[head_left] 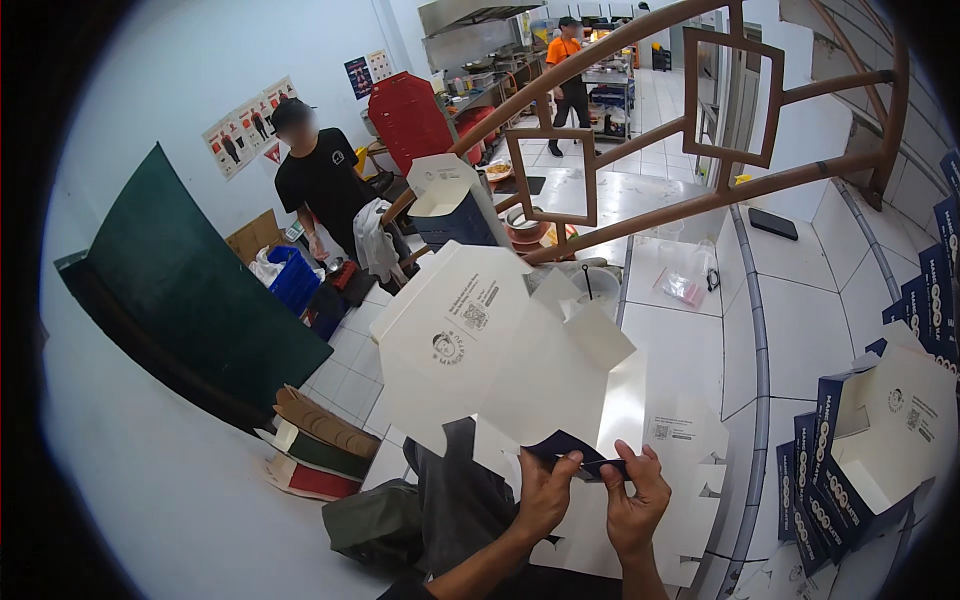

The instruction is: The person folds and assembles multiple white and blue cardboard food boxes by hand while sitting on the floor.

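Note:
A partly folded cardboard takeaway box [540, 375], white inside and dark blue outside, stands open in front of me with its broad lid panel tilted up at the left. My left hand [547, 492] pinches the dark blue edge flap at its near side, thumb on top. Close beside it, my right hand [636, 500] grips the same folded edge between thumb and fingers. Beneath my hands and the box lie flat white unfolded box sheets [685, 480] with slotted edges.
Folded dark blue boxes [840, 480] are stacked on the tiled steps at right. Another open box [450, 200] stands beyond, near a brown metal railing [640, 135]. A phone [773, 224] and a small plastic bag [680, 287] lie on the tiles. Two people [330, 180] stand farther off.

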